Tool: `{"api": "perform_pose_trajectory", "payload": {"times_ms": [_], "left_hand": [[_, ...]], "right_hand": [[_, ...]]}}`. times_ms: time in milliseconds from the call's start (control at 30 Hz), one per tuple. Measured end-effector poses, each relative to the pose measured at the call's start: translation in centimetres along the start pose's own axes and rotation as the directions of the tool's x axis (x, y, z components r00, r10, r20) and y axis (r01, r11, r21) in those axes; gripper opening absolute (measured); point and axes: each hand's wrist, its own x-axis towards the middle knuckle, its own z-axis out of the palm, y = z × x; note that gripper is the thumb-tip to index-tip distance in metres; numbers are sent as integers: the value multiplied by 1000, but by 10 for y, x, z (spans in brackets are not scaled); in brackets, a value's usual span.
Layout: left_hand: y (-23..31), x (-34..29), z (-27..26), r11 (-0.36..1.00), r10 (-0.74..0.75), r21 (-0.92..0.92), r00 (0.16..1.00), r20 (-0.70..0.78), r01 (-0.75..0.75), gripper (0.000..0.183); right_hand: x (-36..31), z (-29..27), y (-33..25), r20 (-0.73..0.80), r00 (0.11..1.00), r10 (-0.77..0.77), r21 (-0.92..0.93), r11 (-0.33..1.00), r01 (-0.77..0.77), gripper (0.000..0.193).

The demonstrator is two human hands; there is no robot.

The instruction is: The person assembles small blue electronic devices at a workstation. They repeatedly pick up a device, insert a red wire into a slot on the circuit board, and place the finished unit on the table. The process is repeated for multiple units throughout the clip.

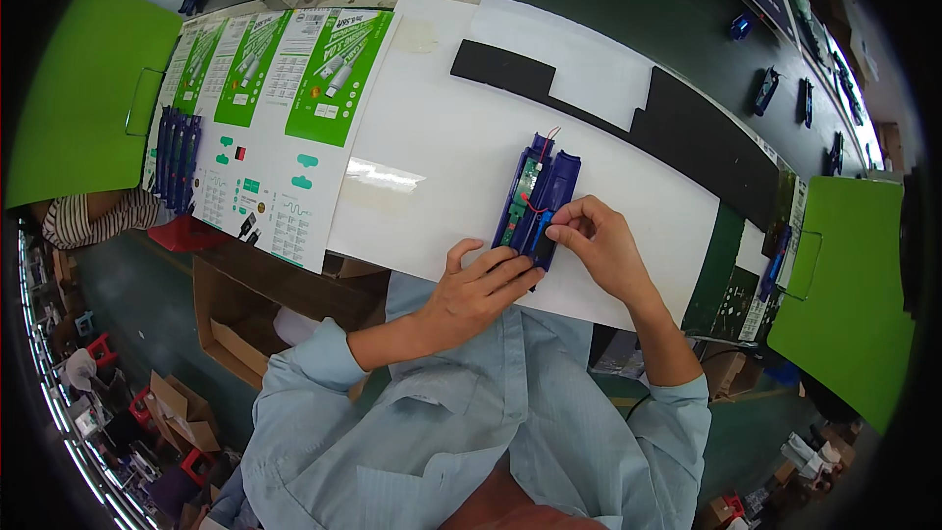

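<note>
**Two Blue Shells [564,177], Near Edge of the Surface [432,211]**

1. Position. I view the surface from above. The shells lie side by side, right of mid-surface, their lower ends close to the near edge. Left shell [540,144]: one green board [528,180]. Right shell [558,192]: one bright blue part [543,223], partly covered. Red wires [533,205] run between the shells; thin wires also rise at the far end.

2. Left hand [473,287]. Half open, fingers bent over the lower ends of the shells, thumb apart. I cannot tell whether it grips.

3. Right hand [605,247]. Narrow; thumb and index tips nearly together at the bright blue part. I cannot tell whether anything is pinched.

4. Labels. The printed sheet [270,204] covers the left end. Along its far side I count three green panels [339,79] with white lettering and cable pictures; dark fine print fills the bands between. Nearer, it carries teal marks and cable drawings.

5. Other counts.
- Black strip [706,159]: one, notched, along the far edge.
- Blue casings [178,159]: a row at the left edge, too close-set to count surely.
- Blue piece [775,263]: one, at the right edge.
- Green boards [78,98]: two, one beyond each end.
</note>
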Motion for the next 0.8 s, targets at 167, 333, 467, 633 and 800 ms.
{"api": "perform_pose_trajectory", "payload": {"times_ms": [167, 333, 467, 633, 800], "left_hand": [[0, 1, -3, 1000, -6, 0, 1000, 9, 6, 37], [2, 5, -10, 999, -16, -43, 1000, 8, 17, 39], [-4, 25, -29, 997, -68, -50, 984, -166, 61, 39], [-29, 66, -42, 985, -174, -28, 959, -225, 172, 28], [-39, 68, -34, 991, -132, -34, 975, -176, 128, 19]], "right_hand": [[-6, 0, -16, -139, 979, -151, -121, 984, 134, 28], [4, 3, -37, -112, 899, -422, -277, 883, 380, 35], [16, 19, -26, -69, 903, -424, -232, 887, 399, 16], [13, 20, -30, -79, 910, -407, -217, 898, 383, 12], [11, 20, -24, -91, 934, -345, -86, 937, 338, 9]]}}
